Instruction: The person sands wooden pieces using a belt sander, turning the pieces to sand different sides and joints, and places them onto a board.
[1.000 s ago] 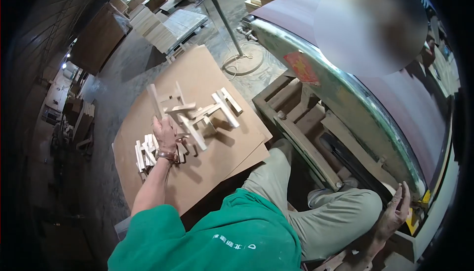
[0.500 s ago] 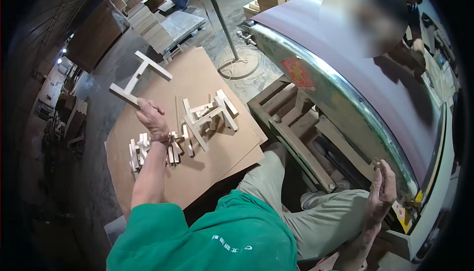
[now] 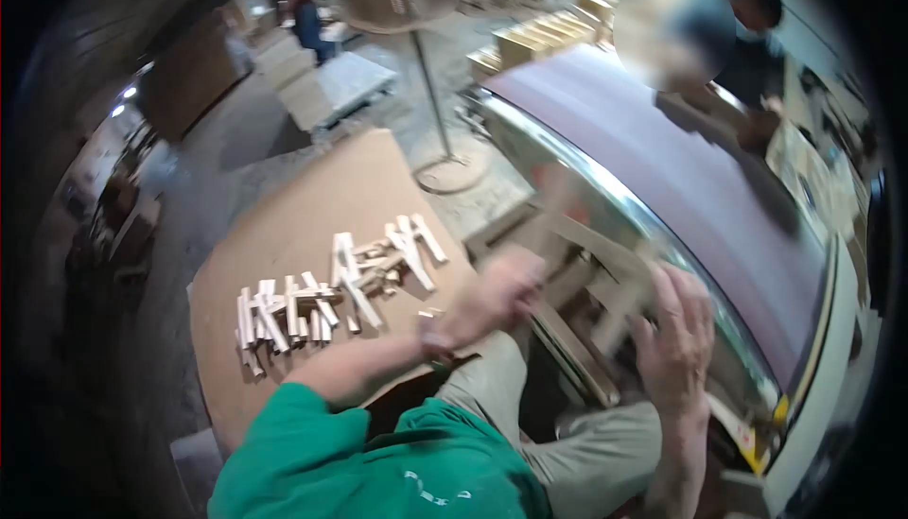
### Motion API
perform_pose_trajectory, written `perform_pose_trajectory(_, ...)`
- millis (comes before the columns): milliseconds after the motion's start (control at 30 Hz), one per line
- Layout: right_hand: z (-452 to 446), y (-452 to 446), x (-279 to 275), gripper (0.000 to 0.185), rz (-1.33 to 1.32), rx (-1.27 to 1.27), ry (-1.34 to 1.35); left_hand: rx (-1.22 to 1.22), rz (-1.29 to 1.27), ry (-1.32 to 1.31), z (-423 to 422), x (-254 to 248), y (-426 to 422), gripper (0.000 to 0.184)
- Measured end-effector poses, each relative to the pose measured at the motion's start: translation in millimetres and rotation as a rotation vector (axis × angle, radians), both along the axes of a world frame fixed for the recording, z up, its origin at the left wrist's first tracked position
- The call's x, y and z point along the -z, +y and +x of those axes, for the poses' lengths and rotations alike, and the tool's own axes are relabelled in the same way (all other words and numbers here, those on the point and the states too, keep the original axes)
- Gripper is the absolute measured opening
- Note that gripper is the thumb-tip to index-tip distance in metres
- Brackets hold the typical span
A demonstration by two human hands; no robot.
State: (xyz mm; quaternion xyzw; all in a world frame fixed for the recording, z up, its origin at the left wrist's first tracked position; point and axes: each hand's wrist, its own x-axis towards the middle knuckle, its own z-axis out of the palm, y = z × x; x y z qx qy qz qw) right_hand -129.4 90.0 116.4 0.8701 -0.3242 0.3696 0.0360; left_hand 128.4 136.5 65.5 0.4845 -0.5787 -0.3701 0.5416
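Observation:
My left hand (image 3: 501,292) is closed around one bar of an H-shaped wooden frame (image 3: 588,243), which is blurred by motion and lies across the space between my hands. On the right, my right hand (image 3: 676,339) is raised with thumb and fingers apart, close to the frame's far bar. Whether it touches that bar I cannot tell. Several similar wooden frames (image 3: 355,283) and pale sticks (image 3: 284,311) lie in a cluster on the brown board (image 3: 331,179) to my left.
A belt sanding machine (image 3: 605,131) with a wide belt stands to my right, its wooden base (image 3: 572,354) by my knees. Across it is another person (image 3: 752,56). A standing fan (image 3: 430,94) and stacked boards (image 3: 293,84) are beyond the brown board.
My left hand has swung right with the wooden frame, from above the board to in front of the machine. My right hand has risen slightly and moved left, fingers spreading. The view has shifted.

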Motion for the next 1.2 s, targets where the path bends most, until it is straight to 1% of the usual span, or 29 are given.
perform_pose_trajectory(33,-6,-9,6,0.054,-0.024,0.001,0.037,0.085,-0.154,-0.075,-18,-6,-6,0.027)
perform_pose_trajectory(67,-15,-18,13,0.050,-0.050,0.012,0.079,0.190,0.437,0.292,-34,-41,3,0.030)
perform_pose_trajectory(100,-22,-20,12,0.045,-0.065,0.004,0.080,0.289,0.425,0.363,-38,-32,-4,0.034)
perform_pose_trajectory(167,-40,-22,15,0.038,-0.065,0.024,0.096,0.365,0.352,0.400,-49,-28,-17,0.035)
perform_pose_trajectory(200,-49,-24,19,0.034,-0.048,0.052,0.111,0.400,0.397,0.431,-54,-29,-22,0.036)
perform_pose_trajectory(233,-56,-27,22,0.030,-0.050,0.078,0.127,0.384,0.347,0.342,-62,-26,-28,0.037)
perform_pose_trajectory(267,-61,-35,22,0.030,-0.055,0.073,0.126,0.373,0.300,0.253,-70,-23,-36,0.038)
perform_pose_trajectory(300,-69,-42,23,0.028,-0.026,0.123,0.134,0.257,0.231,-0.111,-74,-23,-48,0.039)
perform_pose_trajectory(333,-80,-43,24,0.026,0.011,0.193,0.144,0.083,-0.151,-0.268,-83,-21,-60,0.043)
perform_pose_trajectory(367,-88,-49,24,0.025,-0.033,0.216,0.130,-0.016,-0.447,-0.548,-85,-7,-92,0.052)
perform_pose_trajectory(400,-96,-55,22,0.025,0.035,0.224,0.154,-0.138,-0.725,-0.736,-91,-32,-101,0.056)
perform_pose_trajectory(433,-109,-63,23,0.025,0.106,0.249,0.179,-0.021,-0.637,-0.733,-100,-42,-118,0.056)
perform_pose_trajectory(467,-117,-72,25,0.025,0.126,0.225,0.140,0.033,-0.791,-0.881,-111,-37,-150,0.055)
perform_pose_trajectory(500,-125,-78,28,0.024,0.144,0.205,0.097,0.214,-0.824,-0.949,-123,-39,-172,0.054)
perform_pose_trajectory(533,-134,-82,26,0.020,0.228,0.212,0.085,0.341,-0.886,-1.034,-139,-36,-197,0.046)
perform_pose_trajectory(567,-147,-85,36,0.018,0.173,0.251,0.057,0.533,-0.854,-1.107,-154,-40,-213,0.036)
perform_pose_trajectory(600,-157,-86,36,0.021,0.141,0.268,0.098,0.612,-0.803,-1.102,-170,-37,-227,0.028)
perform_pose_trajectory(633,-167,-86,36,0.022,0.187,0.300,0.134,0.689,-0.747,-1.095,-187,-37,-237,0.021)
perform_pose_trajectory(667,-179,-89,41,0.022,0.190,0.345,0.142,0.716,-0.752,-1.098,-200,-34,-242,0.018)
perform_pose_trajectory(733,-196,-102,60,0.018,0.242,0.334,0.088,0.706,-0.787,-1.094,-222,-9,-260,0.015)
perform_pose_trajectory(767,-206,-111,66,0.018,0.241,0.359,0.092,0.723,-0.804,-1.079,-233,1,-272,0.015)
perform_pose_trajectory(833,-225,-127,79,0.014,0.286,0.379,-0.013,0.725,-0.973,-1.100,-256,16,-290,0.012)
perform_pose_trajectory(867,-236,-135,84,0.014,0.284,0.393,-0.014,0.735,-0.983,-1.094,-269,25,-300,0.012)
perform_pose_trajectory(933,-259,-149,89,0.012,0.358,0.453,-0.074,0.695,-1.061,-1.167,-300,36,-315,0.014)
perform_pose_trajectory(1033,-283,-165,100,0.014,0.413,0.509,-0.120,0.741,-1.005,-1.285,-328,41,-330,0.022)
perform_pose_trajectory(1100,-290,-173,106,0.015,0.447,0.534,-0.135,0.719,-0.987,-1.262,-338,49,-336,0.019)
perform_pose_trajectory(1133,-291,-176,108,0.015,0.456,0.578,-0.187,0.708,-0.977,-1.250,-342,53,-340,0.017)
perform_pose_trajectory(1167,-291,-180,110,0.016,0.466,0.620,-0.236,0.672,-1.000,-1.125,-347,63,-349,0.014)
perform_pose_trajectory(1200,-290,-187,111,0.016,0.478,0.625,-0.225,0.635,-1.013,-1.001,-348,66,-355,0.011)
